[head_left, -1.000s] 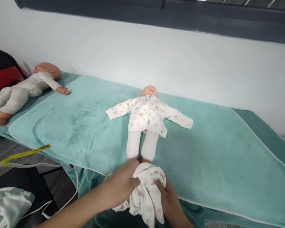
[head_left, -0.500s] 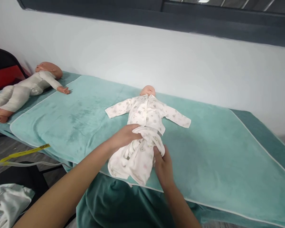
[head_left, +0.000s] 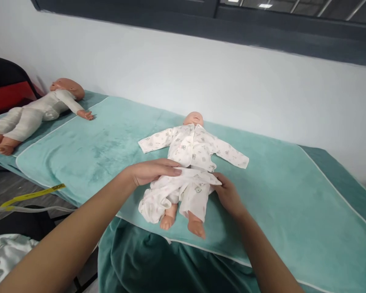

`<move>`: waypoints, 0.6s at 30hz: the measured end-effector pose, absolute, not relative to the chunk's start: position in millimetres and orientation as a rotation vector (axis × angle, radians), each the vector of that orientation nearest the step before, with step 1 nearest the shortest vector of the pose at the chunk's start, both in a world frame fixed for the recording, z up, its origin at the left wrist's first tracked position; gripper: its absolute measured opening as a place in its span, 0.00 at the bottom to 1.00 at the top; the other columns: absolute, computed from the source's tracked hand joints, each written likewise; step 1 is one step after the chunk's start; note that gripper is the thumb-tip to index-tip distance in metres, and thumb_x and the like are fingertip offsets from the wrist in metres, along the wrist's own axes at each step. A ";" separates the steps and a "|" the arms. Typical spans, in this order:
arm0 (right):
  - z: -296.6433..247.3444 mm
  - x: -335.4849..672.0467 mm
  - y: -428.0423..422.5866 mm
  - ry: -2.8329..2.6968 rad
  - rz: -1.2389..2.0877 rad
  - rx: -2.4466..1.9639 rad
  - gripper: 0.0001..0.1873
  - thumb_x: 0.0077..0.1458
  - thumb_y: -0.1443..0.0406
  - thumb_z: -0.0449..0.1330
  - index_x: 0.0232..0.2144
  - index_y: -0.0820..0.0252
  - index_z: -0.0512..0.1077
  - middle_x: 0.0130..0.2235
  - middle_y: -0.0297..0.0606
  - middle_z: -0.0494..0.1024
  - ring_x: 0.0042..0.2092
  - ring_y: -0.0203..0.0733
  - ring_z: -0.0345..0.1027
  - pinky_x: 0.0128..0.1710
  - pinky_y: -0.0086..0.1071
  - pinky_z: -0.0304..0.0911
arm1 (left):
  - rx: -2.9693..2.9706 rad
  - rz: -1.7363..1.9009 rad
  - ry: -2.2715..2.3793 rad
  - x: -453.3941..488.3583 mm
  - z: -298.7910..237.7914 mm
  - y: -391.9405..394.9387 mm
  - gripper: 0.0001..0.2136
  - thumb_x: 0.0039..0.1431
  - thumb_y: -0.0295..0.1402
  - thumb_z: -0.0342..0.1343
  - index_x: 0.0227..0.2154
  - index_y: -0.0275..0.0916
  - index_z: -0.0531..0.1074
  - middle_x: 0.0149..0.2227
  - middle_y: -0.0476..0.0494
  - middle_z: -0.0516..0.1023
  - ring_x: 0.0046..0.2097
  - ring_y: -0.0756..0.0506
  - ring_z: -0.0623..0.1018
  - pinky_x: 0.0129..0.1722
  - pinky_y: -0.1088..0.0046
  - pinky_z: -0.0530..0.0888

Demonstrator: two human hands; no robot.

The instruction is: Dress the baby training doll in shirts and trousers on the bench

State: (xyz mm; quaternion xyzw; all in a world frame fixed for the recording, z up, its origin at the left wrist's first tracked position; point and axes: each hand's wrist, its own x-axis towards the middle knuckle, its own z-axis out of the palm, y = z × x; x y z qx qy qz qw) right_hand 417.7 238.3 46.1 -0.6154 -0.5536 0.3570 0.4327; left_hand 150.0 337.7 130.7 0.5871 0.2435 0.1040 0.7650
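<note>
A baby doll lies on its back, its bare feet toward me. It wears a white printed jacket with the sleeves spread wide. White printed trousers cover its legs up to the hips, bunched over the leg on the left. My left hand pinches the waistband on the left, thumb and fingers lying along the cloth. On the other side my right hand grips the waistband's right corner and holds it out sideways. Both feet stick out below the trouser legs.
A second doll in a pale bodysuit lies at the far left. The table bears a teal cover. A yellow tape strip and a pale cable hang at the left, above a dark chair holding crumpled cloth. A white wall stands behind.
The trousers have been drawn up the doll's legs, and both feet now show. My right hand has moved up and outward with the waistband; my left hand stays near the waist.
</note>
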 end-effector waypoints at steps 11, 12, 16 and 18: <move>118.2 427.5 249.8 -1.725 1.010 -1.466 0.23 0.57 0.49 0.59 0.49 0.54 0.73 0.50 0.41 0.76 0.51 0.50 0.69 0.50 0.41 0.66 | 1.027 0.512 0.444 176.9 119.9 341.0 0.18 0.45 0.28 0.67 0.41 0.38 0.71 0.39 0.45 0.77 0.40 0.44 0.77 0.41 0.69 0.73; 124.8 419.9 252.9 -1.685 0.992 -1.434 0.24 0.57 0.49 0.59 0.50 0.54 0.73 0.50 0.41 0.77 0.52 0.51 0.69 0.50 0.41 0.66 | 1.033 0.525 0.435 182.7 121.4 338.3 0.17 0.46 0.29 0.67 0.40 0.38 0.71 0.37 0.45 0.77 0.39 0.45 0.77 0.40 0.69 0.72; 136.4 387.1 265.5 -1.540 1.264 -1.460 0.22 0.52 0.51 0.65 0.45 0.57 0.76 0.45 0.40 0.80 0.48 0.53 0.73 0.45 0.41 0.69 | 1.145 0.753 0.490 195.5 127.0 337.2 0.13 0.50 0.35 0.65 0.36 0.39 0.70 0.35 0.50 0.74 0.37 0.49 0.74 0.38 0.74 0.69; 135.7 379.4 270.0 -1.333 1.348 -1.425 0.21 0.49 0.54 0.68 0.42 0.59 0.77 0.43 0.41 0.81 0.45 0.53 0.74 0.43 0.40 0.69 | 1.184 0.858 0.606 190.7 125.4 339.6 0.12 0.51 0.37 0.64 0.34 0.39 0.70 0.34 0.51 0.74 0.35 0.50 0.73 0.36 0.76 0.68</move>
